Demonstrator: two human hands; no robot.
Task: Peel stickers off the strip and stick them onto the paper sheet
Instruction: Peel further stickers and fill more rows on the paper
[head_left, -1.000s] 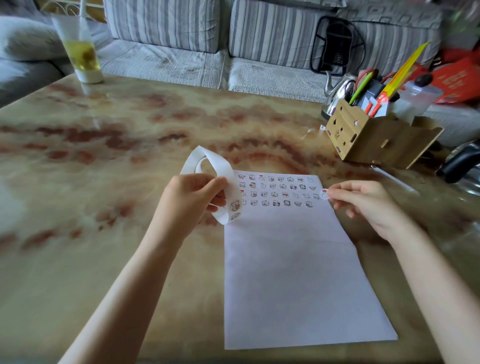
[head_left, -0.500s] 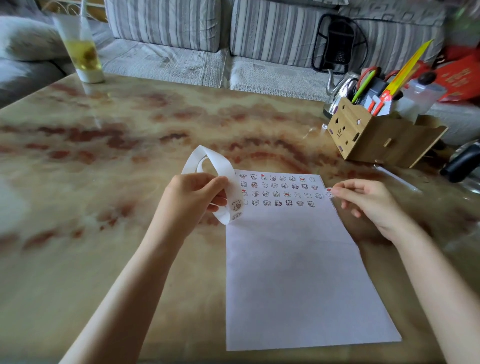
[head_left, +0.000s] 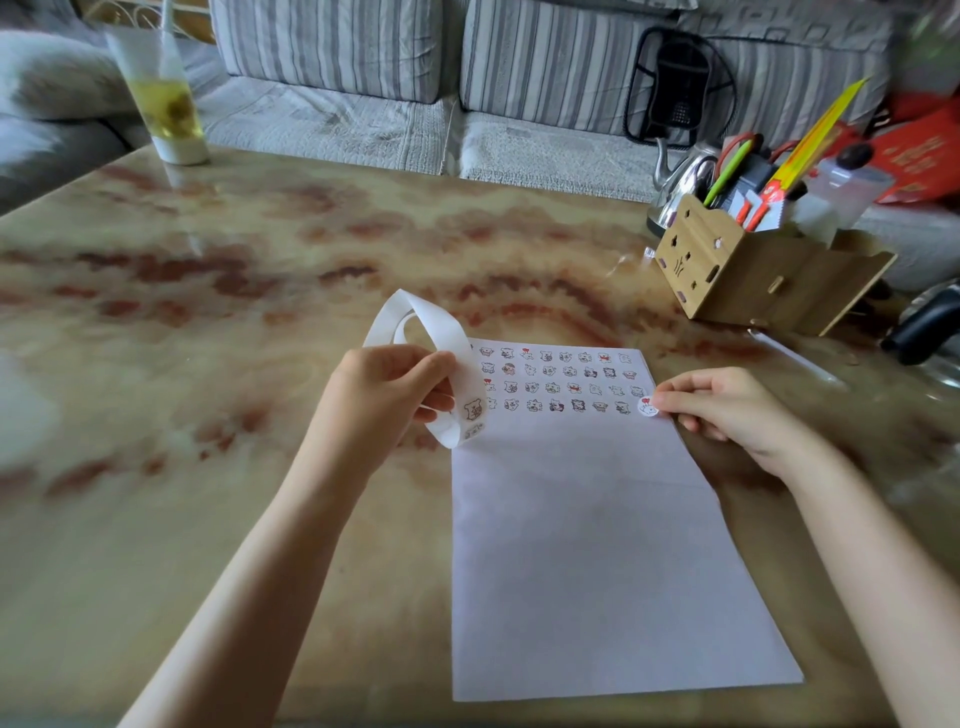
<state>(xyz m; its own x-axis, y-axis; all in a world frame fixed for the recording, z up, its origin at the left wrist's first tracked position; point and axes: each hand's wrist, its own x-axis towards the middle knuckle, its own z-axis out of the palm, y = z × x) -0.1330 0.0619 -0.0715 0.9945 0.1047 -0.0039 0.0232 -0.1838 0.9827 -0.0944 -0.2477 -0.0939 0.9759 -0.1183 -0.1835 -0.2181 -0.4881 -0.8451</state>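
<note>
Now on the counter (head_left: 208, 364): a white paper sheet (head_left: 587, 545) lies flat, one short edge toward the person; every place below is given against it.
Stuck stickers (head_left: 556, 379): 4 rows of small cartoon stickers run across the sheet's far end; the nearer part is plain white.
Left hand (head_left: 384, 387): raised at the sheet's far left corner, fingers curled, thumb and fingers pinching the strip.
Strip (head_left: 444, 335): a white backing band that curls up in a loop just beyond the sheet's far left corner. Its free end hangs down over the sheet's left edge.
Strip sticker (head_left: 472, 409): 1 cartoon sticker shows on that hanging end, with another partly seen below it.
Right hand (head_left: 727, 410): at the sheet's right edge, level with the 4th row. Thumb and forefinger pinch 1 round sticker; the other fingers are loosely curled.
Round sticker (head_left: 647, 407): white, at the right end of the 4th row, just inside the sheet's right edge. Whether it touches the paper cannot be told.
Wooden organiser (head_left: 753, 280): beyond the sheet's far right corner, well apart, holding pens and a long yellow stick.
Kettle (head_left: 680, 176): shiny metal, farther from the sheet than the organiser and partly hidden by it.
Glass (head_left: 166, 109): far off beyond the sheet's left side, holding a yellowish drink.
Sofa (head_left: 337, 67): striped grey, past the counter's edge farthest from the sheet.
</note>
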